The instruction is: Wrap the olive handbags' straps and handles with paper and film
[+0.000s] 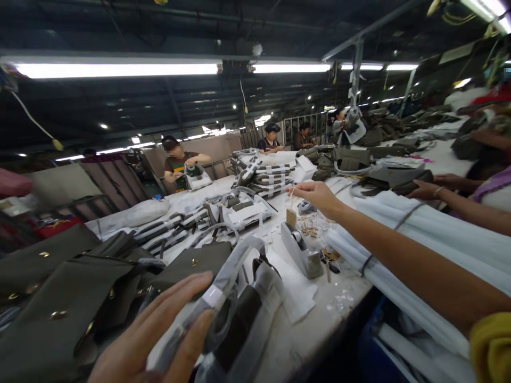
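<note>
At the bottom, my left hand (pixel 154 322) has its thumb and fingers around a bag handle (pixel 233 266) covered in whitish wrapping with a piece of tape on it. Below that handle lies the dark, partly wrapped body of the bag (pixel 239 319). My right hand (pixel 317 196) is stretched over the table, its fingertips pinching the thin string of a small tan hang tag (pixel 291 217), which dangles below. Just under the tag stands a grey tape dispenser (pixel 301 252). Several loose tags and strings (pixel 313 226) are scattered beside it.
Olive-grey bags (pixel 59 298) with gold clasps fill the left. Wrapped straps and bags (pixel 259 178) are piled further back. White foam rolls (pixel 431 223), bound with dark ties, lie under my right arm. Another person's hands (pixel 427 189) hold a bag at right. Co-workers (pixel 179 165) sit across the table.
</note>
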Tool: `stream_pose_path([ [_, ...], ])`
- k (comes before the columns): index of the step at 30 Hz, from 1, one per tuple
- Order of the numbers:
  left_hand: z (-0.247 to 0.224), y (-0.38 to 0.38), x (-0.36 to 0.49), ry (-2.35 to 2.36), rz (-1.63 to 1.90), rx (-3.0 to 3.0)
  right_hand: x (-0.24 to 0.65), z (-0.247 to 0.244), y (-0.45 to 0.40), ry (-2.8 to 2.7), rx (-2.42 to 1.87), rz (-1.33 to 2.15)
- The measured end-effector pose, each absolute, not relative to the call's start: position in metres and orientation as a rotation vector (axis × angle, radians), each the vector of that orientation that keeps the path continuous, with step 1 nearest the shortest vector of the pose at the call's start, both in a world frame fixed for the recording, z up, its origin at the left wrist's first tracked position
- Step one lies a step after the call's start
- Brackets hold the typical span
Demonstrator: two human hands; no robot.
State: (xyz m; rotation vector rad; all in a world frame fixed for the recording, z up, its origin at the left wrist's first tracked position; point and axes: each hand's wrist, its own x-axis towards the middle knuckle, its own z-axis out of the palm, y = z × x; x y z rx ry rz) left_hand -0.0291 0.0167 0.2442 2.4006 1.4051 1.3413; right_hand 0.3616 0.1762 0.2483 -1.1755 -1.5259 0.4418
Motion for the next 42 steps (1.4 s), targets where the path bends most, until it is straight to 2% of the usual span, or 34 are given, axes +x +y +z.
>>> stream_pose_path([
  [5, 0.277, 0.027, 0.029, 1.143, 1.087, 2.275, 0.288, 0.262, 0.101, -1.744, -0.984, 0.441],
  [11, 0.276, 0.056, 0.060, 0.890, 0.850, 2.209, 0.247, 0.256, 0.052, -1.740, -0.821, 0.554],
  [18, 0.271, 0.051, 0.060, 0.832, 0.991, 1.864, 0.235, 0.208, 0.026, -1.448, -0.564, 1.141],
  [25, 0.267, 0.052, 0.065, 0.786, 1.012, 1.737, 0.219, 0.173, 0.021, -1.288, -0.641, 1.279],
  [33, 0.266, 0.053, 0.027, 0.879, 0.988, 1.845, 0.208, 0.165, 0.002, -0.943, -0.667, 1.486],
  [38, 0.242, 0.056, -0.037, 1.184, 1.081, 1.754, 0.202, 0.142, -0.010, -1.224, -0.913, 1.387],
  [42, 0.204, 0.056, -0.080, 1.277, 0.658, 1.693, 0.186, 0.123, -0.012, -1.463, -1.001, 1.324],
])
